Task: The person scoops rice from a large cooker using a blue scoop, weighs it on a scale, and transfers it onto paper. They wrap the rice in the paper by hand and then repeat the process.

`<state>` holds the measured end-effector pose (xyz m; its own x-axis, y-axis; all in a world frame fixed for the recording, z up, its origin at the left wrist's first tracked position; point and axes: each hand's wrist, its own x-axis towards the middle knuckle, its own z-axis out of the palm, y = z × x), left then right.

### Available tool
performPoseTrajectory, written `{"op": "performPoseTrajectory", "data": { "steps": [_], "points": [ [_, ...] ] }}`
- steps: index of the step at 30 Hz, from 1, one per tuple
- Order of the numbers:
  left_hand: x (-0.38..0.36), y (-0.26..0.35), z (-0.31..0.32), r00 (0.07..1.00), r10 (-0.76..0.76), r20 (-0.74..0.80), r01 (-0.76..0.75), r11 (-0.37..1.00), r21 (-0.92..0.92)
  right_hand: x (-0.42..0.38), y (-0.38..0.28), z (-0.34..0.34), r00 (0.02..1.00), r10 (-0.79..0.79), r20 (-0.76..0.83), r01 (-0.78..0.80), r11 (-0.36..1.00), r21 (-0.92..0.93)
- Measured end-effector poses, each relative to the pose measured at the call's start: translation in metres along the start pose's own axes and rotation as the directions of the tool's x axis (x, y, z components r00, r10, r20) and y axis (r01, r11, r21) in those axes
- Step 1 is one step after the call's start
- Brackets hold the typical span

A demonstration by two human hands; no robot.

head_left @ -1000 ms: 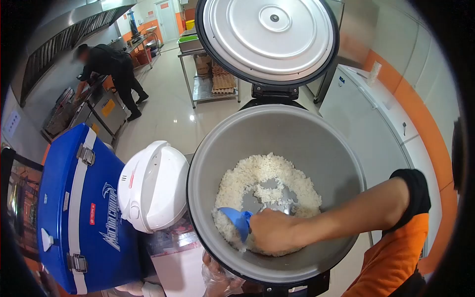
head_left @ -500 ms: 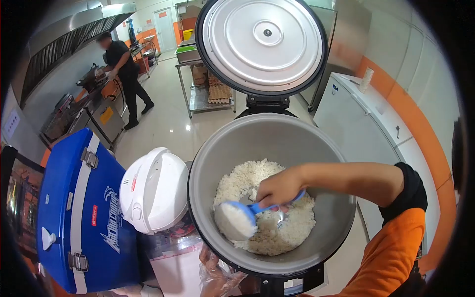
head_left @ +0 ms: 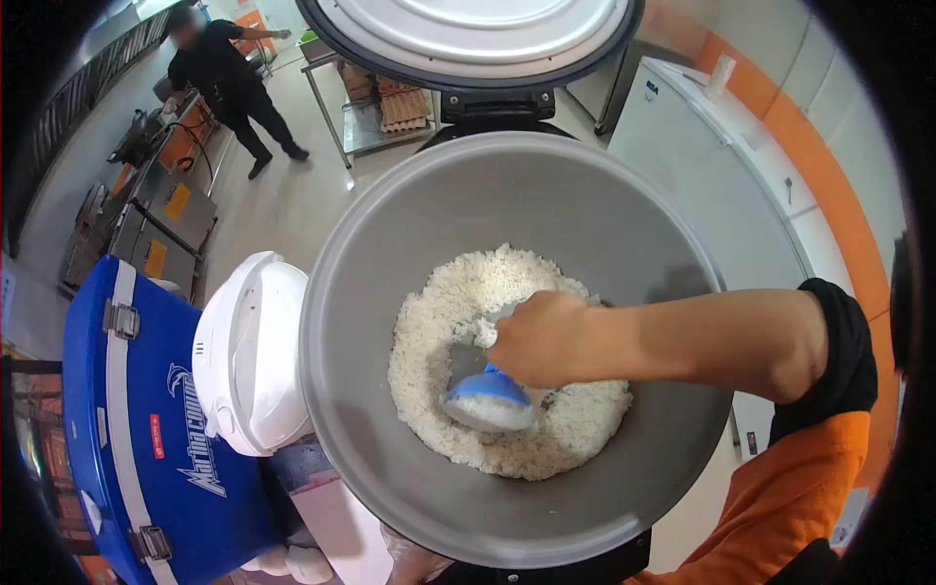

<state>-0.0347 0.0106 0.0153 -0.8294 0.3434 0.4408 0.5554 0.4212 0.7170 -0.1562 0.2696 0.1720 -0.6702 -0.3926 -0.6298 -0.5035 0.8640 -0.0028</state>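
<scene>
My right hand (head_left: 542, 338) is closed round the blue handle of a scoop (head_left: 490, 403) inside a large rice cooker. White rice shows in the scoop's cup, which is tilted low over the pot's middle. Cooked rice (head_left: 429, 390) lies in a ring on the bottom of the grey pot (head_left: 390, 263), with bare metal showing in the centre. At the lower edge, my left hand (head_left: 414, 564) is only partly visible beside the cooker, with clear plastic about it. The cooker's front hides most of its fingers.
The cooker's lid (head_left: 478, 39) stands open behind the pot. On the left are a white appliance (head_left: 255, 356) and a blue cooler box (head_left: 166, 419). A white chest freezer (head_left: 702, 175) stands at right. A person (head_left: 229, 88) in black stands by the stove counter, one arm outstretched.
My view has moved closer over the pot. The scoop has tipped and shifted within the rice. My left hand has become mostly hidden. The other person has turned and stretched out an arm.
</scene>
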Motion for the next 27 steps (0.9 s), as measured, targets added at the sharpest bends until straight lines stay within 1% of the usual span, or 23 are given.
{"op": "performPoseTrajectory", "data": {
  "steps": [1,2,3,5,6,8,9,11,12,14,15,17,18,20,21,23,26,27],
  "points": [
    [0.0,0.001,0.0,1.0,0.001,0.002,-0.001,1.0,0.0,0.006,-0.007,0.001,0.998,-0.042,0.048,0.044,0.999,-0.032],
    [0.0,0.001,0.0,1.0,0.004,0.005,-0.004,1.0,0.0,0.012,-0.014,0.001,0.994,-0.031,0.109,0.035,0.999,-0.032],
    [0.0,0.001,0.001,1.0,0.004,0.006,-0.004,1.0,0.001,0.016,-0.017,0.003,0.993,-0.035,0.111,0.039,0.999,-0.028],
    [0.001,0.001,0.001,1.0,0.011,0.012,-0.011,1.0,0.002,0.02,-0.02,0.005,0.989,-0.121,0.087,0.122,0.993,-0.002],
    [0.001,0.001,0.002,1.0,0.015,0.013,-0.015,1.0,0.001,0.018,-0.018,0.005,0.989,-0.12,0.084,0.121,0.993,0.0],
    [0.0,0.0,0.001,1.0,0.016,0.017,-0.016,1.0,-0.001,0.01,-0.01,0.004,0.981,-0.16,0.107,0.143,0.979,0.147],
    [0.0,0.0,0.001,1.0,0.018,0.015,-0.018,1.0,-0.001,0.008,-0.003,0.005,0.981,-0.16,0.11,0.143,0.979,0.147],
    [0.002,0.0,0.002,1.0,0.023,0.014,-0.023,1.0,-0.003,0.003,0.013,0.005,0.961,-0.18,0.211,0.109,0.945,0.31],
    [0.003,0.0,0.002,1.0,0.023,0.014,-0.023,1.0,-0.003,0.001,0.023,0.007,0.96,-0.181,0.212,0.111,0.946,0.304],
    [0.004,0.0,0.001,0.999,0.031,0.013,-0.031,1.0,-0.001,0.0,0.04,0.015,0.94,-0.334,0.066,0.238,0.784,0.574],
    [0.004,0.0,0.001,0.999,0.033,0.008,-0.033,0.999,0.0,0.001,0.041,0.015,0.939,-0.337,0.064,0.245,0.789,0.563],
    [0.003,0.001,0.0,0.999,0.041,0.008,-0.041,0.999,0.005,0.004,0.037,0.016,0.964,-0.261,-0.055,0.242,0.771,0.589],
    [0.004,0.001,-0.001,0.999,0.046,0.008,-0.046,0.999,0.007,0.005,0.033,0.018,0.963,-0.261,-0.06,0.246,0.776,0.581],
    [0.006,0.002,0.0,0.998,0.055,0.005,-0.055,0.998,0.009,0.001,0.011,0.007,0.989,-0.086,-0.123,0.134,0.876,0.463],
    [0.004,0.002,-0.001,0.998,0.055,0.01,-0.055,0.998,0.012,-0.001,0.001,-0.001,0.988,-0.084,-0.127,0.134,0.878,0.459],
    [0.007,0.002,-0.002,0.998,0.067,0.007,-0.067,0.998,0.014,-0.009,-0.019,-0.015,0.998,0.049,0.029,-0.057,0.894,0.445],
    [0.007,0.002,-0.001,0.997,0.075,0.009,-0.076,0.997,0.025,-0.036,-0.057,-0.017,0.99,0.122,-0.067,-0.072,0.864,0.499],
    [0.009,0.001,-0.002,0.997,0.082,0.005,-0.082,0.996,0.022,-0.042,-0.067,-0.02,0.991,0.129,-0.019,-0.099,0.839,0.535]
  ]
}}
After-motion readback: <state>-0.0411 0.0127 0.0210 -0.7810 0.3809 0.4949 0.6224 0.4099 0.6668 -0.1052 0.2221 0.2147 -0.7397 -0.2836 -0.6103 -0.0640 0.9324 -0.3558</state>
